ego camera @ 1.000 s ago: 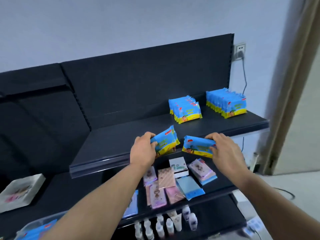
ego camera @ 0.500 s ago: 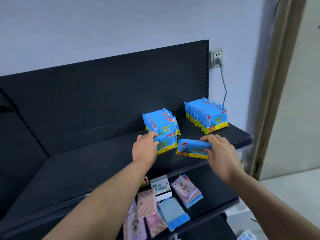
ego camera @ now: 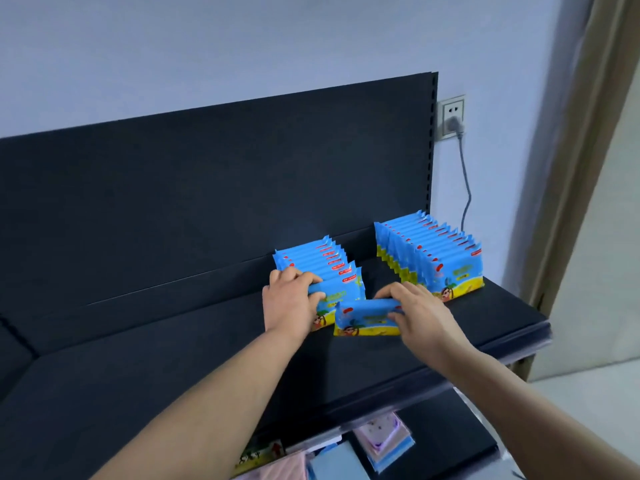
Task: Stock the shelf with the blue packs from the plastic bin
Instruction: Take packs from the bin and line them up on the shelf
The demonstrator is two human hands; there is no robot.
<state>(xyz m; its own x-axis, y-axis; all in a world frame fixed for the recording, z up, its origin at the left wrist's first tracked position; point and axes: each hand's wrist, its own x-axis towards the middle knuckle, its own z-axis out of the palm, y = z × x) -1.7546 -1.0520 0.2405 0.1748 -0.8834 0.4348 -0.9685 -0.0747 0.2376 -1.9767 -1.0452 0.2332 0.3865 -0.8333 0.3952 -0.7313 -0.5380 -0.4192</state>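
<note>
Two rows of upright blue packs with yellow bottoms stand on the black top shelf [ego camera: 173, 382]: a short left row [ego camera: 313, 259] and a longer right row [ego camera: 429, 252]. My left hand [ego camera: 289, 304] grips a blue pack [ego camera: 341, 294] pressed upright against the front of the left row. My right hand [ego camera: 420, 315] holds another blue pack [ego camera: 363, 318] by its right end, just in front of the first, its bottom edge at the shelf. The plastic bin is out of view.
A lower shelf [ego camera: 446, 441] holds pink and light-blue flat packets [ego camera: 384, 441]. A wall socket [ego camera: 452, 116] with a plugged grey cable sits right of the shelf's back panel. A door frame [ego camera: 588, 168] stands at the far right.
Both hands have moved forward onto the top shelf. The left pack now stands against the left row, and the right pack has come down in front of it.
</note>
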